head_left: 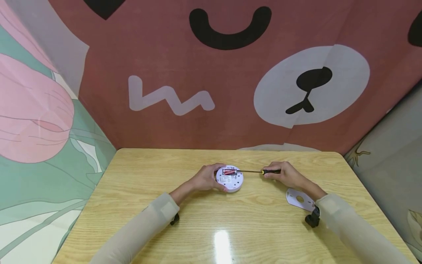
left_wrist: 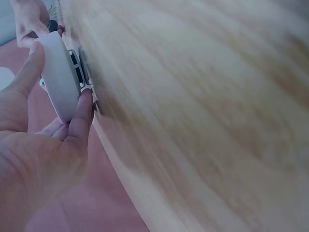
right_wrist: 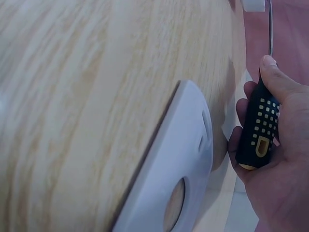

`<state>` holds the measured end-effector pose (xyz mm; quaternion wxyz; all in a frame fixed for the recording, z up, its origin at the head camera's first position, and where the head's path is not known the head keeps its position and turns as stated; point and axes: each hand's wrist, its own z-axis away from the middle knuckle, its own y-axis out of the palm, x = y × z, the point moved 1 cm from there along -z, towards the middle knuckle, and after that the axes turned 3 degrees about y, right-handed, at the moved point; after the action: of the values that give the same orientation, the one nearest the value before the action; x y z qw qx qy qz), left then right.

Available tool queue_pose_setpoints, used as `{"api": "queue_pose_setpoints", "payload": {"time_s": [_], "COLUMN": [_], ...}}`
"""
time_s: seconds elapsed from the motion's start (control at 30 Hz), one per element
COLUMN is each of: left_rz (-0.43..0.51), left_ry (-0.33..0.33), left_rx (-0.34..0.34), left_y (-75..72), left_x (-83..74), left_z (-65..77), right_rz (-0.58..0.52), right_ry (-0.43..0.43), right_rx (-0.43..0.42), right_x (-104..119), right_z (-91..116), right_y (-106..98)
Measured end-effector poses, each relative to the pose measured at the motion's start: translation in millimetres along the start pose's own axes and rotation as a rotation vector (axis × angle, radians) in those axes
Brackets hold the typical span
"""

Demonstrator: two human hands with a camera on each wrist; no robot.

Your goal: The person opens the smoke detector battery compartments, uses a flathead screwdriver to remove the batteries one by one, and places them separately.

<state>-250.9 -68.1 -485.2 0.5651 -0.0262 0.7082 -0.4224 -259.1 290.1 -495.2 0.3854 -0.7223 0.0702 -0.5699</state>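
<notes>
A round white device (head_left: 232,186), like a smoke alarm, is held in my left hand (head_left: 205,179) near the table's back. Its back face carries printed labels and a slot with a red battery (head_left: 228,171) in it. In the left wrist view, the fingers and thumb grip the device's white rim (left_wrist: 57,79). My right hand (head_left: 289,174) grips the black and yellow handle of a screwdriver (right_wrist: 260,123). The thin shaft points left, its tip at the end of the battery; whether it touches cannot be told.
A white mounting plate (head_left: 292,197) with a round hole lies on the wooden table (head_left: 250,223), partly beneath the right forearm. Black wrist cameras show below both sleeves. A printed cloth (head_left: 171,128) hangs behind the table's back edge.
</notes>
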Motion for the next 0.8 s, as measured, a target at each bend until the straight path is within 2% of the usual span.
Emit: {"api": "queue_pose_setpoints", "payload": {"time_s": [0.37, 0.8], "left_rz": [0.020, 0.001], "left_ry": [-0.001, -0.007], "left_rx": [0.002, 0.028], "left_y": [0.1, -0.8], "left_x": [-2.1, -4.8], "left_z": [1.6, 0.8], "right_rz": [-0.015, -0.012], "right_ry": [0.033, 0.079], "right_rx": [0.017, 0.019], "right_x": [-0.3, -2.7], "right_z": [2.4, 4.7], "right_y": [-1.2, -3.5]}}
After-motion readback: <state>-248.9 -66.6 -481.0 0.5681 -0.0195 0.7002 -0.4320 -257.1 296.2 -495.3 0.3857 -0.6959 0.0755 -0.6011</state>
